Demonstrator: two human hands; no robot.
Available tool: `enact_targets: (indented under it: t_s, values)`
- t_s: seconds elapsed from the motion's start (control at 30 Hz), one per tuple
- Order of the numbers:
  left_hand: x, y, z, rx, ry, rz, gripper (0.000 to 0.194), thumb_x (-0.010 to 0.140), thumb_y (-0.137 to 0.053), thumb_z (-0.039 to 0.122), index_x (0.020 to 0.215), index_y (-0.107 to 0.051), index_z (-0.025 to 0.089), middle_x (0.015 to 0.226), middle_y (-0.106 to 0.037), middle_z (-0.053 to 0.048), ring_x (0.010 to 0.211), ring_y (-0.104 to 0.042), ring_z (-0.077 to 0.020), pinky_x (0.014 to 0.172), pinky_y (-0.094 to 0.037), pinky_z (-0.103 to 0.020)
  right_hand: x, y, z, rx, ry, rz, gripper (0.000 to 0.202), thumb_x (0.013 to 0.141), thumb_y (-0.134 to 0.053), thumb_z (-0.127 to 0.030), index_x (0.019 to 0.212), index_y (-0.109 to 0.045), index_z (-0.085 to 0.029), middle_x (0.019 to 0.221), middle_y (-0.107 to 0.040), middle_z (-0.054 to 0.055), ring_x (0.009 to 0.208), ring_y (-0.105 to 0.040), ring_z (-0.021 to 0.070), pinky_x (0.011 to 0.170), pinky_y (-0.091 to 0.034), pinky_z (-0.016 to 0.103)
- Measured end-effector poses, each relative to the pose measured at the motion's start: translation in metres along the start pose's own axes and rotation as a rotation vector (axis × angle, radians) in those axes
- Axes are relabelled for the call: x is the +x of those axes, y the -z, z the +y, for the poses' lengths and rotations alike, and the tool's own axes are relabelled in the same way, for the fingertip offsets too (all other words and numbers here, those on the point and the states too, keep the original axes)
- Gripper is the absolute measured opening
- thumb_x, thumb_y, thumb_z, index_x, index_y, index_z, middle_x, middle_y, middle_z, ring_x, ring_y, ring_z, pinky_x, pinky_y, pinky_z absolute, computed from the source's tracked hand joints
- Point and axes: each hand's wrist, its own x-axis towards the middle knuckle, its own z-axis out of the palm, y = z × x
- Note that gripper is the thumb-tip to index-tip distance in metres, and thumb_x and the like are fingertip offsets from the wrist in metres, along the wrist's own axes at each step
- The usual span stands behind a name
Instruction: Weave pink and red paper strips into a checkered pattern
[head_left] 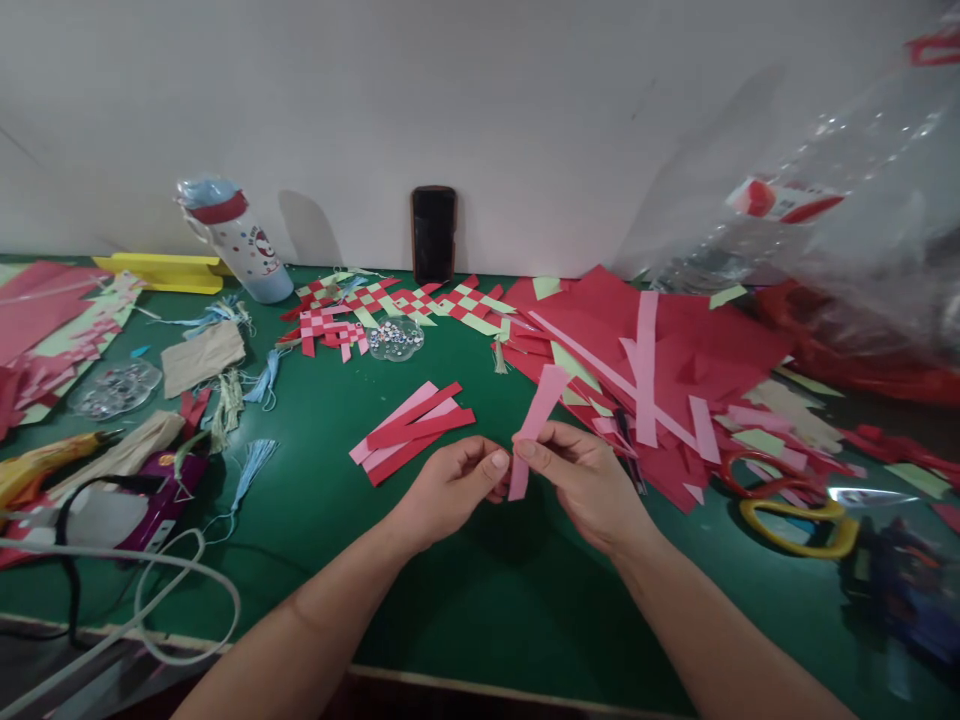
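Observation:
A pink paper strip point(541, 402) stands tilted between my two hands above the green table. My right hand point(589, 480) pinches it between thumb and fingers near its middle. Curled closed beside the strip's left edge is my left hand point(457, 488), its thumb over its bent fingers; whatever lies under that thumb is too small to tell. To the left, several red and pink strips point(409, 430) lie crossed on the table. Behind them are woven red, green and pink paper pieces point(469, 302) and a clear dish of small beads point(395, 339).
Red paper sheets point(697, 345) and scraps spread at the right, with scissors point(802, 525) before them. A phone point(433, 235) leans on the wall beside a bottle point(251, 250). Tassels point(253, 470), a glue gun point(154, 500) and a white cable point(187, 570) lie left.

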Motion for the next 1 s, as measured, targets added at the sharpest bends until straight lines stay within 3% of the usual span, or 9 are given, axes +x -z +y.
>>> enact_targets:
  t_s: [0.17, 0.23, 0.33, 0.43, 0.53, 0.63, 0.77, 0.9, 1.0]
  values:
    - [-0.002, -0.001, -0.003, 0.217, 0.017, -0.007, 0.028, 0.079, -0.071, 0.040, 0.090, -0.063, 0.016, 0.080, -0.064, -0.002, 0.067, -0.056, -0.0118, 0.063, -0.044, -0.023, 0.003, 0.002, 0.004, 0.020, 0.025, 0.078, 0.025, 0.070, -0.080, -0.042, 0.077, -0.069, -0.020, 0.074, -0.064, 0.000, 0.072, -0.055, 0.0141, 0.073, -0.047, 0.029]
    - [-0.002, -0.003, -0.004, 0.201, 0.061, 0.000, 0.026, 0.076, -0.074, 0.037, 0.087, -0.063, 0.016, 0.076, -0.063, 0.000, 0.064, -0.056, -0.0112, 0.061, -0.045, -0.023, 0.003, 0.003, 0.003, 0.000, 0.051, 0.101, 0.024, 0.070, -0.079, -0.042, 0.075, -0.069, -0.021, 0.073, -0.063, 0.000, 0.069, -0.055, 0.0142, 0.071, -0.047, 0.030]
    - [0.000, -0.004, -0.003, 0.030, 0.152, 0.016, 0.035, 0.075, -0.073, 0.046, 0.086, -0.062, 0.015, 0.072, -0.060, 0.000, 0.059, -0.058, -0.0105, 0.058, -0.049, -0.024, 0.002, 0.007, 0.000, -0.067, 0.179, 0.197, 0.019, 0.077, -0.074, -0.042, 0.079, -0.069, -0.023, 0.075, -0.063, 0.001, 0.070, -0.056, 0.0163, 0.070, -0.048, 0.034]
    - [0.000, -0.001, -0.001, -0.211, 0.287, -0.069, 0.050, 0.075, -0.069, 0.061, 0.085, -0.063, 0.013, 0.071, -0.061, -0.002, 0.055, -0.059, -0.0108, 0.053, -0.051, -0.024, -0.001, 0.010, -0.006, -0.288, 0.460, 0.259, 0.006, 0.083, -0.068, -0.033, 0.083, -0.071, -0.027, 0.088, -0.065, 0.004, 0.084, -0.059, 0.0211, 0.078, -0.048, 0.040]
    - [0.000, 0.002, 0.001, -0.403, 0.358, -0.162, 0.057, 0.074, -0.067, 0.067, 0.082, -0.065, 0.011, 0.070, -0.063, -0.005, 0.055, -0.060, -0.0110, 0.053, -0.051, -0.023, -0.004, 0.007, -0.011, -0.612, 0.848, 0.128, 0.013, 0.084, -0.065, -0.021, 0.083, -0.073, -0.031, 0.093, -0.065, 0.004, 0.093, -0.057, 0.0225, 0.082, -0.047, 0.042]
    - [0.000, 0.004, 0.002, -0.521, 0.322, -0.098, 0.050, 0.075, -0.070, 0.061, 0.081, -0.065, 0.012, 0.071, -0.063, -0.004, 0.060, -0.059, -0.0100, 0.057, -0.051, -0.021, -0.005, 0.002, -0.010, -0.816, 1.035, -0.025, 0.019, 0.085, -0.064, -0.018, 0.086, -0.074, -0.034, 0.098, -0.066, 0.003, 0.099, -0.052, 0.0217, 0.084, -0.047, 0.039]
    - [0.000, 0.004, 0.003, -0.509, 0.255, 0.043, 0.038, 0.072, -0.078, 0.047, 0.074, -0.061, 0.013, 0.063, -0.053, 0.003, 0.054, -0.050, -0.0056, 0.055, -0.047, -0.018, -0.005, -0.001, -0.005, -0.919, 1.074, -0.077, 0.020, 0.085, -0.063, -0.015, 0.086, -0.073, -0.033, 0.105, -0.063, 0.003, 0.106, -0.048, 0.0221, 0.087, -0.046, 0.039]
    - [0.001, 0.003, 0.005, -0.464, 0.214, 0.099, 0.042, 0.065, -0.081, 0.049, 0.071, -0.059, 0.014, 0.059, -0.050, 0.005, 0.052, -0.046, -0.0051, 0.052, -0.045, -0.017, -0.005, 0.000, -0.005, -0.931, 1.082, -0.127, 0.021, 0.084, -0.063, -0.013, 0.086, -0.072, -0.032, 0.109, -0.062, 0.003, 0.107, -0.046, 0.0225, 0.087, -0.047, 0.039]
    - [0.003, 0.003, 0.005, -0.424, 0.181, 0.119, 0.043, 0.064, -0.082, 0.050, 0.070, -0.059, 0.014, 0.059, -0.052, 0.004, 0.051, -0.047, -0.0052, 0.052, -0.044, -0.017, -0.006, 0.001, -0.005, -0.916, 1.034, -0.138, 0.030, 0.084, -0.060, -0.009, 0.098, -0.071, -0.034, 0.112, -0.061, 0.004, 0.107, -0.049, 0.0223, 0.088, -0.048, 0.040]
